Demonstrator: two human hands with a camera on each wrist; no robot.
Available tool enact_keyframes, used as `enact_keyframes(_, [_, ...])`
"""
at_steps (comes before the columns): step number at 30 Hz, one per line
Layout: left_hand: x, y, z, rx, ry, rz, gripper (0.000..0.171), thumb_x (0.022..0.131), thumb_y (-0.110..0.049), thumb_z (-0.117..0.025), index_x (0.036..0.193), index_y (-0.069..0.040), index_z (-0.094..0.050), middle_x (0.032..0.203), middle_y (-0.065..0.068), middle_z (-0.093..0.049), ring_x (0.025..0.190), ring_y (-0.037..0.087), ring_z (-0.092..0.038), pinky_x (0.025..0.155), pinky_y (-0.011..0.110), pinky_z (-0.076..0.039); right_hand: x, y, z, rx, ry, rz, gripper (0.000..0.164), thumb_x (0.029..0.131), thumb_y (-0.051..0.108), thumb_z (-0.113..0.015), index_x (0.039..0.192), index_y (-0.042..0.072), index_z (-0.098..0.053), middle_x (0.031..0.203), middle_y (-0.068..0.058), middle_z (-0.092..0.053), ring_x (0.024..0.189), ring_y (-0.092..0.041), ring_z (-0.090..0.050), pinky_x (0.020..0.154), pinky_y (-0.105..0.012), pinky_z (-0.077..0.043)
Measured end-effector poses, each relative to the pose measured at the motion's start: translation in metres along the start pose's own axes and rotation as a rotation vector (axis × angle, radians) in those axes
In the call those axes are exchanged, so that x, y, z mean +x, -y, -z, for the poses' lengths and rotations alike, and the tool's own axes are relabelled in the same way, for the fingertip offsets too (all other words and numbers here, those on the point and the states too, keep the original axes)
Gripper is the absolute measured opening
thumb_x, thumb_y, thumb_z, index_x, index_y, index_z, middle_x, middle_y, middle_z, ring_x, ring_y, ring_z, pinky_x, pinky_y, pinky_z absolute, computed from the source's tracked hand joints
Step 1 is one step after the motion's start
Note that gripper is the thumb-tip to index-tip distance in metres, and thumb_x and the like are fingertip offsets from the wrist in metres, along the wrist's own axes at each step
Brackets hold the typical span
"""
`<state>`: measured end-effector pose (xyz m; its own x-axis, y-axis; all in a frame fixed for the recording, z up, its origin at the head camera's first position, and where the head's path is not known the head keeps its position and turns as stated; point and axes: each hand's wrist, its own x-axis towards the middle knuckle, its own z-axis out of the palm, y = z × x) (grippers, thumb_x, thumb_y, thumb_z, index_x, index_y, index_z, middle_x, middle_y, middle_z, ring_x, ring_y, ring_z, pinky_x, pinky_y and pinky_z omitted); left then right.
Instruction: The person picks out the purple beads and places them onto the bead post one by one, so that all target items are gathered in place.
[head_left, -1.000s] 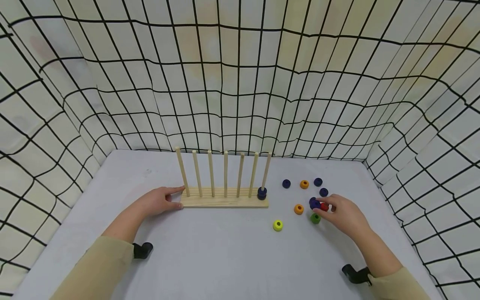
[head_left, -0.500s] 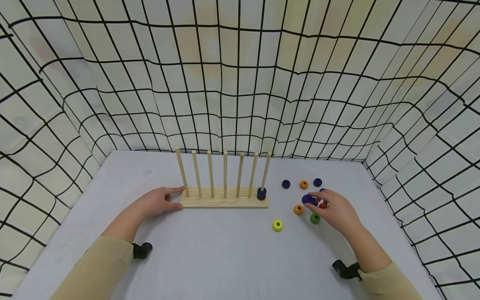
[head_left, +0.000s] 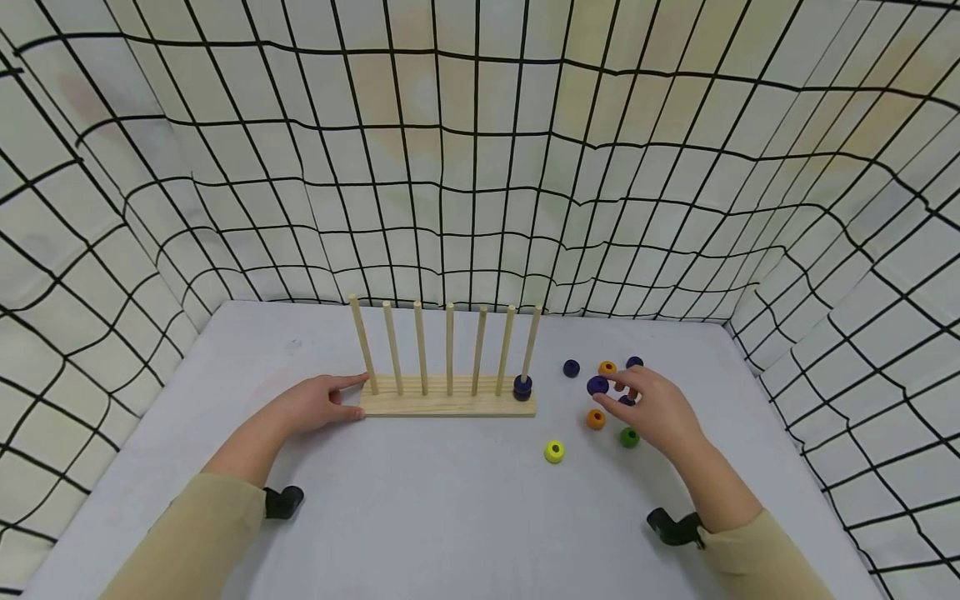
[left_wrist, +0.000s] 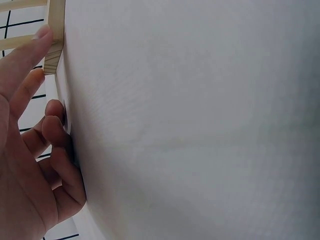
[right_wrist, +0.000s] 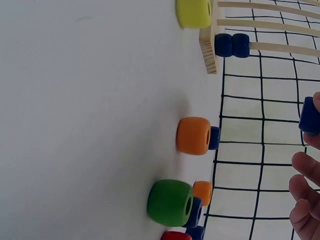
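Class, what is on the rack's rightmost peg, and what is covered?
Two dark blue beads, stacked, sit at the bottom of the rightmost peg. They cover the peg's lower end, so where it meets the wooden base cannot be seen.

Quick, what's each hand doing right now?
Left hand: holding the wooden base at its left end.
Right hand: pinching a dark blue bead.

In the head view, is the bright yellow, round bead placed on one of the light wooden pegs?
No, the bright yellow bead lies on the white tabletop, apart from the light wooden peg rack.
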<state>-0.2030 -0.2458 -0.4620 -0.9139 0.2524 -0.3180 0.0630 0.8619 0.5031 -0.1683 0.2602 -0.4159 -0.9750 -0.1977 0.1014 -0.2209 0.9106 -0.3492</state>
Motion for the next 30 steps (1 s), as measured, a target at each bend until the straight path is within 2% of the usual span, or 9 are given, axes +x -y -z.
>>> enact_keyframes(11, [0.000, 0.000, 0.001, -0.010, 0.000, -0.005, 0.076, 0.086, -0.044, -0.075, 0.150, -0.017, -0.045, 0.077, 0.004, -0.044, 0.069, 0.019, -0.039, 0.063, 0.034, -0.032, 0.010, 0.015, 0.000, 0.029, -0.058, 0.040, 0.047, 0.090, 0.047, -0.071, 0.127, 0.019, -0.069, 0.102, -0.002, -0.064, 0.090, -0.019, -0.056, 0.069, -0.032, -0.045])
enact_keyframes(22, [0.000, -0.003, 0.000, -0.007, 0.007, 0.008, 0.076, 0.087, -0.044, -0.075, 0.151, -0.015, -0.044, 0.078, 0.005, -0.043, 0.070, 0.019, -0.040, 0.063, 0.034, -0.032, 0.016, 0.030, 0.002, 0.064, -0.101, 0.023, 0.047, 0.090, 0.049, -0.070, 0.128, 0.021, -0.069, 0.098, -0.002, -0.064, 0.087, -0.020, -0.055, 0.070, -0.034, -0.046])
enact_keyframes(30, [0.000, -0.002, 0.000, -0.007, 0.005, 0.004, 0.075, 0.087, -0.042, -0.075, 0.150, -0.015, -0.045, 0.078, 0.005, -0.044, 0.070, 0.019, -0.040, 0.063, 0.034, -0.032, 0.022, 0.040, 0.005, 0.113, -0.129, 0.017, 0.043, 0.090, 0.041, -0.072, 0.129, 0.022, -0.068, 0.098, -0.002, -0.063, 0.089, -0.025, -0.057, 0.070, -0.035, -0.045])
